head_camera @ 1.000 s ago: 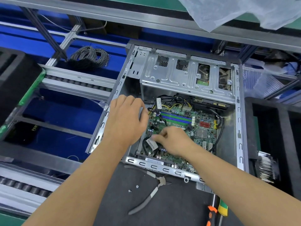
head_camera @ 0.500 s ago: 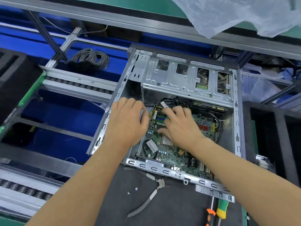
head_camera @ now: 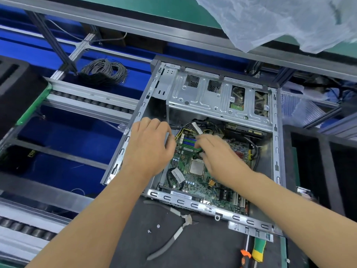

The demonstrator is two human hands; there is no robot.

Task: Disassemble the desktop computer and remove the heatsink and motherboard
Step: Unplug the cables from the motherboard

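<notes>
The open desktop case (head_camera: 193, 205) lies on a dark mat, its green motherboard (head_camera: 193, 187) still inside. The bare square processor (head_camera: 197, 168) shows with no heatsink on it. My left hand (head_camera: 150, 147) hovers over the case's left wall, fingers curled down, tips hidden. My right hand (head_camera: 220, 157) reaches across the board; its thumb and fingers pinch a dark cable end beside the blue memory slots (head_camera: 188, 141). A bundle of black and yellow wires (head_camera: 197, 128) with a white tag rises just beyond my fingers. A finned metal part (head_camera: 305, 192) peeks out at the right.
Cutting pliers (head_camera: 173, 235) and two loose screws (head_camera: 158, 226) lie on the mat in front of the case. Screwdriver handles (head_camera: 257, 250) sit at the lower right. A black foam tray (head_camera: 318, 171) stands on the right, a roller conveyor (head_camera: 87, 99) and a wire coil (head_camera: 104, 71) on the left.
My right hand left the labelled cable at the board's lower left and moved up to the memory slots. The left hand stayed at the case's left wall.
</notes>
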